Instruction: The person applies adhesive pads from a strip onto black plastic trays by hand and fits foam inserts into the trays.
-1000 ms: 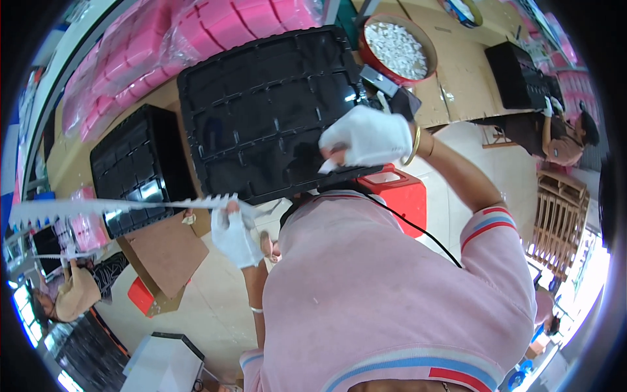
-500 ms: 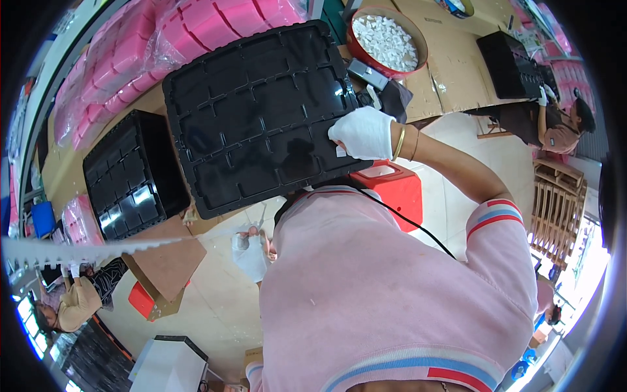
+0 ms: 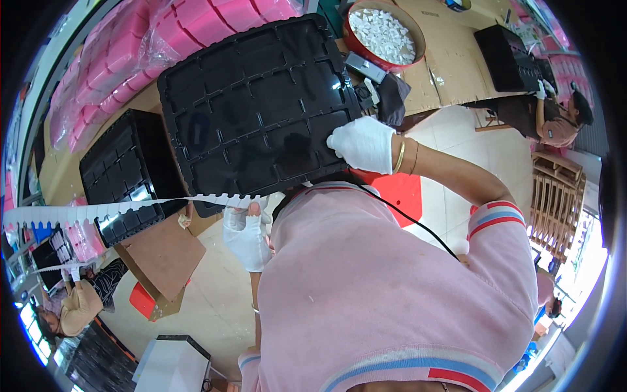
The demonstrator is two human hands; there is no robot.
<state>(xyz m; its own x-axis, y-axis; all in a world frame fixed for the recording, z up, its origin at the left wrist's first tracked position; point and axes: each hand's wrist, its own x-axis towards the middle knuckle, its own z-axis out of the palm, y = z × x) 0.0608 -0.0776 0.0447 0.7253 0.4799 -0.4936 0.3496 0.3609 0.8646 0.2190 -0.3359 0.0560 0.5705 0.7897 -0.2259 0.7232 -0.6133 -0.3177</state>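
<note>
My left hand (image 3: 248, 238), in a white glove with bare fingertips, pinches the end of a long white notched strip (image 3: 130, 208) below the lower edge of a large black plastic lid or crate base (image 3: 255, 111). The strip runs off to the left. My right hand (image 3: 366, 145), also gloved, has its fingers curled together against the black panel's right part. What lies under those fingertips, if anything, is hidden. The panel is ribbed and glossy and lies tilted on the cardboard-covered table.
A second black crate (image 3: 130, 170) stands at left. Pink wrapped blocks (image 3: 196, 26) are stacked behind. A red-rimmed tub of small white pieces (image 3: 385, 36) and a grey box (image 3: 366, 67) are at the back right. A red stool (image 3: 408, 199) is below. Co-workers sit at both sides.
My left hand has risen to the panel's lower edge, with the strip's end now in its fingers. The right hand has shifted slightly down; a small white label seen by its fingertips no longer shows.
</note>
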